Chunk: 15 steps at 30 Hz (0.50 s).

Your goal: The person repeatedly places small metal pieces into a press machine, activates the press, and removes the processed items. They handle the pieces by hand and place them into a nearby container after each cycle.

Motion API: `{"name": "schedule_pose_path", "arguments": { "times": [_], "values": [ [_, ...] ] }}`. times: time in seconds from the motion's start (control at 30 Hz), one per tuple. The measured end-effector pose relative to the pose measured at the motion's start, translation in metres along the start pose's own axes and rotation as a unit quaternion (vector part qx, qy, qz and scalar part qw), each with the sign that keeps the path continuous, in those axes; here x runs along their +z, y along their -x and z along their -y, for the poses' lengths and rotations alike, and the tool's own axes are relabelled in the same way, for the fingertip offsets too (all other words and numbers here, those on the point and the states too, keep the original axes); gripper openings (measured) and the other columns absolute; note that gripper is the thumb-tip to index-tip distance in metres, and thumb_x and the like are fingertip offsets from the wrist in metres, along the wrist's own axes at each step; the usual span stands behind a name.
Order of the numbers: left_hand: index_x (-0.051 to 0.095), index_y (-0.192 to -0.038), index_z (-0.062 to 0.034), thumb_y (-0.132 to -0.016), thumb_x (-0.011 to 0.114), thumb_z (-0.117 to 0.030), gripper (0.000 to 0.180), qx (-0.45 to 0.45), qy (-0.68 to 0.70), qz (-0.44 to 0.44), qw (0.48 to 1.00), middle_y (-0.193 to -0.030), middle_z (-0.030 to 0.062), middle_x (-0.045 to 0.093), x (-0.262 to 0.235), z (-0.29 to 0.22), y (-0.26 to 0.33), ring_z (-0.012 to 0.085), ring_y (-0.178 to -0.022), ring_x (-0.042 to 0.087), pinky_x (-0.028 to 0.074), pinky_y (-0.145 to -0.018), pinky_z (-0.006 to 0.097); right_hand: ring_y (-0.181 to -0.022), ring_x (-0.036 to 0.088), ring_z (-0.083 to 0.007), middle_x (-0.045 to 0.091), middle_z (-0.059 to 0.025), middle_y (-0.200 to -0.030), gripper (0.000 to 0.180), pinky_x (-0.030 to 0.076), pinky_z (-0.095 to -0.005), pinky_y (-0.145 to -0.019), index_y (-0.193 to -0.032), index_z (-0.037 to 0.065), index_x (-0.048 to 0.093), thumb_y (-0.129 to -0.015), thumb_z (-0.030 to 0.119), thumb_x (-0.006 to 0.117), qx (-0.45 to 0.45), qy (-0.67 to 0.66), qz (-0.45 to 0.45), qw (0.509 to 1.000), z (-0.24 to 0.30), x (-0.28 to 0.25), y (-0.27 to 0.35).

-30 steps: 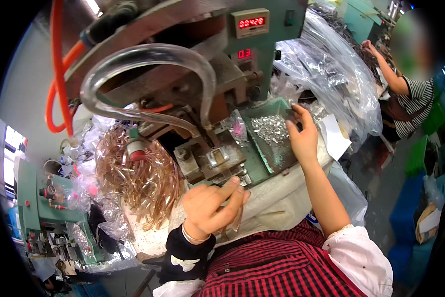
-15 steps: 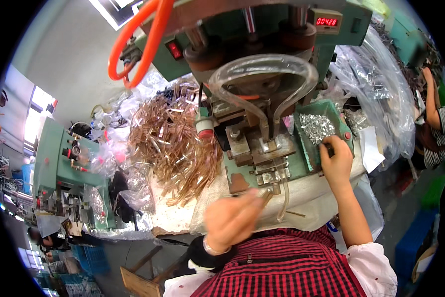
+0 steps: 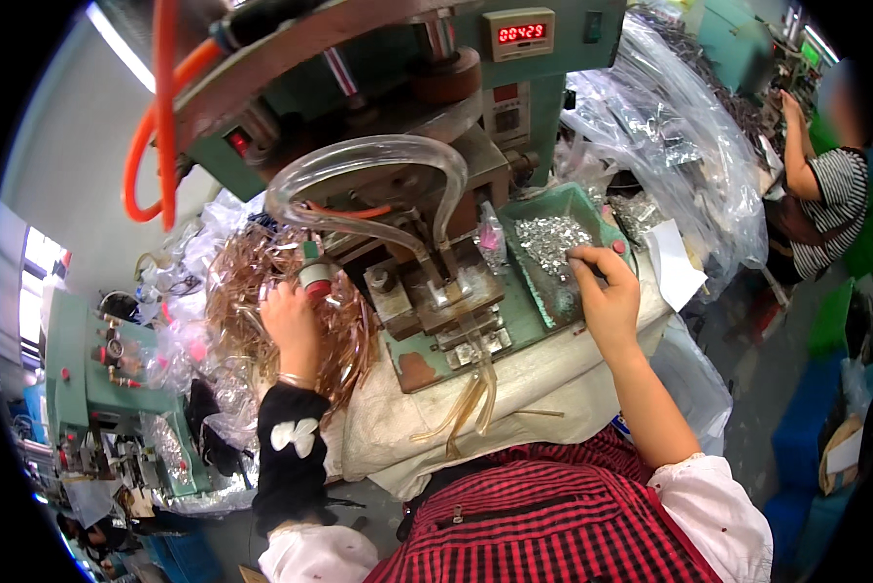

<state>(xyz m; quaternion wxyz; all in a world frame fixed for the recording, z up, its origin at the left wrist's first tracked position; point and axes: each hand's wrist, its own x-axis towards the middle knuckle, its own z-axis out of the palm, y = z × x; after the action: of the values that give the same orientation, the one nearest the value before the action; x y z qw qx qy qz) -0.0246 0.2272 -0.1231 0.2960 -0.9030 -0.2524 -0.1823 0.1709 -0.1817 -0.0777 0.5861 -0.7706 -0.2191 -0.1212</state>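
White paper [image 3: 678, 264] right of the grip, clear plastic sheeting [image 3: 694, 146] beyond, a co-worker [image 3: 835, 204] in a striped top farther right, a second green machine [image 3: 125, 391] well left.

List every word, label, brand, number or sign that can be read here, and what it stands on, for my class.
Lit red digits, legible but not copied here: on the pale rectangular counter display of the green metal press.
Small markings on the pale upright panel below that display: too small to read.
Elsewhere I can make out no readable text.
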Motion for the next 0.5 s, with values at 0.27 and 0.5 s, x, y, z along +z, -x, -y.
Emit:
{"name": "schedule_pose_path", "arguments": {
  "times": [0.27, 0.5],
  "values": [
    [0.075, -0.073, -0.0035, -0.073, 0.081, -0.023, 0.021, 0.014, 0.156, 0.312, 0.937, -0.066, 0.0163, 0.068, -0.078, 0.026, 0.007, 0.0329, -0.063, 0.069, 0.055, -0.060, 0.041, -0.084, 0.069, -0.0281, 0.073, -0.0140, -0.100, 0.027, 0.053, -0.0360, -0.078, -0.109, 0.002, 0.072, -0.082, 0.002, 0.074, -0.119, -0.093, 0.110, 0.982, 0.078, 0.015, -0.017],
    [0.059, -0.095, -0.0010, -0.092, 0.070, 0.000, 0.011, -0.233, 0.682, 0.241, 0.650, -0.086, 0.0099, 0.073, -0.108, 0.029, 0.051, 0.0139, -0.066, 0.067, 0.048, -0.056, 0.024, -0.092, 0.065, -0.0118, 0.070, -0.0074, -0.098, 0.043, 0.050, -0.0267, -0.087, -0.128, -0.003, 0.058, -0.087, -0.003, 0.070, 0.068, -0.309, 0.109, 0.942, 0.087, 0.071, -0.005]
  ]
}}
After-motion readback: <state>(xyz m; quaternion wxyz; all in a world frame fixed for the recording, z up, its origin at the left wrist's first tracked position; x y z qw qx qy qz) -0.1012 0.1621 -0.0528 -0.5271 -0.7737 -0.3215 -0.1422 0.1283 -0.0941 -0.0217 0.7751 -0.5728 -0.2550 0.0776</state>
